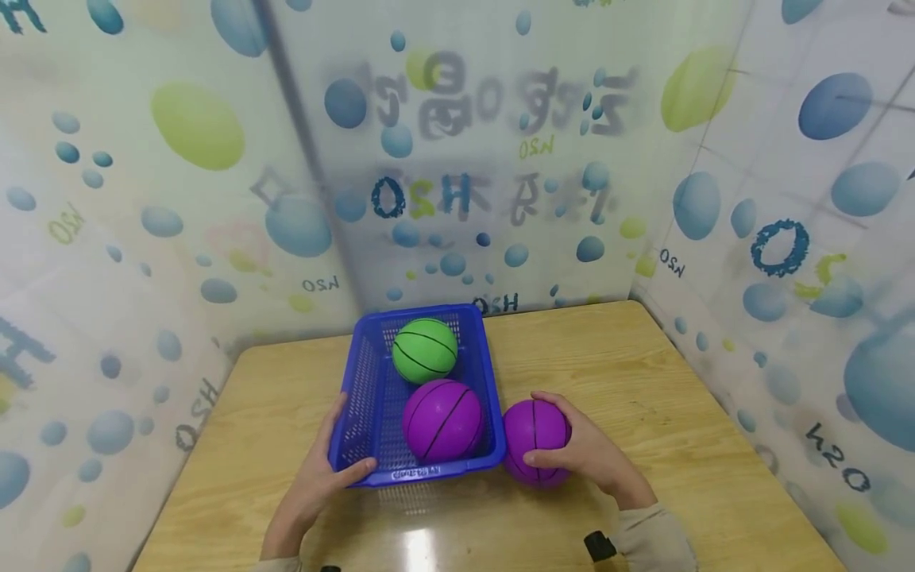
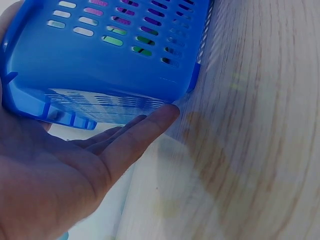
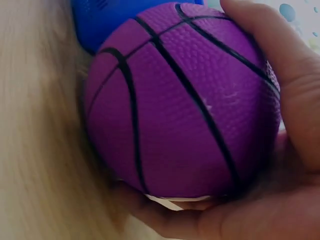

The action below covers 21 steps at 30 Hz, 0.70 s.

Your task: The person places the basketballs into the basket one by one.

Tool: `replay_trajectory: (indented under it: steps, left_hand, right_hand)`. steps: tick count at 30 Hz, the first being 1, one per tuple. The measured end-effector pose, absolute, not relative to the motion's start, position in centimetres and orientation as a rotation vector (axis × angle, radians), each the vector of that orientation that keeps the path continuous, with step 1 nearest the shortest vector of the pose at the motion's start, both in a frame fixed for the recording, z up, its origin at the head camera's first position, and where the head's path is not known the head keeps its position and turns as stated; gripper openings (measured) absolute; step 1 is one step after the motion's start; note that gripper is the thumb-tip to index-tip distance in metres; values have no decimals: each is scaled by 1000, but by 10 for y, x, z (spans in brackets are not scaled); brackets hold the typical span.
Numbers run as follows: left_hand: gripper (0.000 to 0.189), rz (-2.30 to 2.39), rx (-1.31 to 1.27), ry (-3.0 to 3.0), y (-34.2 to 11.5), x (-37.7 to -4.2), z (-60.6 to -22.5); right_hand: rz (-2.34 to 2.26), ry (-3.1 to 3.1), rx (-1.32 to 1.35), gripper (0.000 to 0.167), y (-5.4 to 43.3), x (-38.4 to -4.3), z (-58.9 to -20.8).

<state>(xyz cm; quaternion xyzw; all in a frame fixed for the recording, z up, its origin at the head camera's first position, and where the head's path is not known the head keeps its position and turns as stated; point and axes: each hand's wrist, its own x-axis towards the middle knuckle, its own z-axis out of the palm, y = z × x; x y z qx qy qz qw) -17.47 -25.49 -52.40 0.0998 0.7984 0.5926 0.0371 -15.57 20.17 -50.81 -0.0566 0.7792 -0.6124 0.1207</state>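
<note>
The pebbled purple basketball (image 1: 530, 433), just right of the blue slotted basket (image 1: 415, 473) whose near-left corner the left hand (image 1: 318, 469) holds, seems light and grippy, best clasped around its sides, as the right hand (image 1: 589, 454) does.

The head camera looks forward and down at the table (image 1: 586, 357), wall (image 1: 457, 151) across its upper half. Over here, the left wrist view sits close to the basket (image 2: 100, 62), upper left, tipped so the table runs down the right. The right wrist view, also tipped, is right up on a ball (image 3: 180, 110), mid-frame. All three share the basket; head and right wrist share that ball.
</note>
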Motion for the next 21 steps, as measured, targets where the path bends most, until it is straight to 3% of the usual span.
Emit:
replay_trajectory:
  steps: [21]
  left_hand:
    - [119, 1861, 294, 2408, -253, -173, -525]
  right_hand:
    - [-1775, 2228, -103, 93, 203, -160, -501]
